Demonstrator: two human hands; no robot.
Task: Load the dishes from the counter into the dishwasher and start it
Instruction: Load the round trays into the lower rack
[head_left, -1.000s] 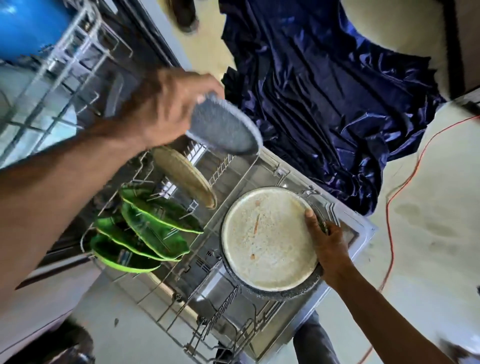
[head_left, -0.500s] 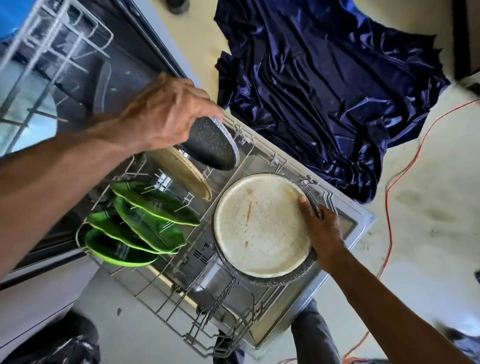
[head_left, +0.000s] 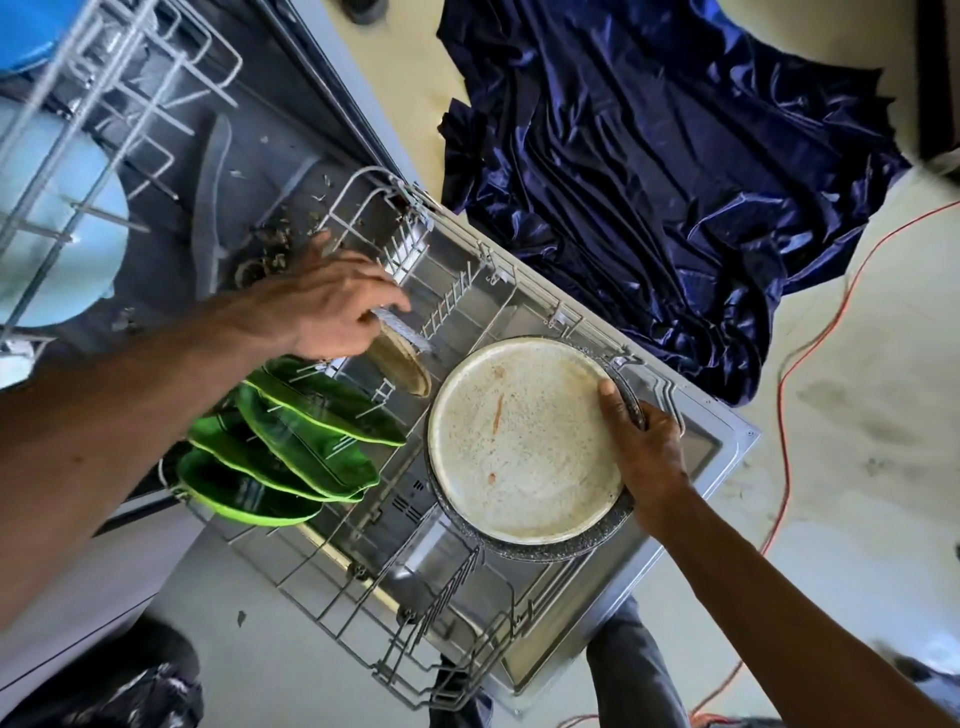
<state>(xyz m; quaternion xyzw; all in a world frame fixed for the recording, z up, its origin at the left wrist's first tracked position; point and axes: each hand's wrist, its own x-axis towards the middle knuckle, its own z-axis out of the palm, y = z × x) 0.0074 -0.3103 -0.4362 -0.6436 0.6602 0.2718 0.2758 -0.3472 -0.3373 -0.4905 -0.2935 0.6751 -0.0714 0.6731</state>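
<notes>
Plates fill the left half of the lower rack (head_left: 363, 587): three green ones (head_left: 311, 441) stand on edge at 8 o'clock, with a tan plate (head_left: 402, 366) just beyond them. The left hand (head_left: 322, 306), forearm reaching in from 8 o'clock, pinches a grey speckled plate (head_left: 404, 333) at its fingertips. That plate is seen edge-on at the hand's 4 o'clock, just beside the tan plate; whether they touch cannot be told. The right hand (head_left: 644, 447), arm coming from 5 o'clock, grips the large cream plate (head_left: 519, 441) at its 3 o'clock rim, thumb on the soiled face and fingers curled beneath. This plate lies nearly flat over the rack's right half, above the open door (head_left: 722, 452).
</notes>
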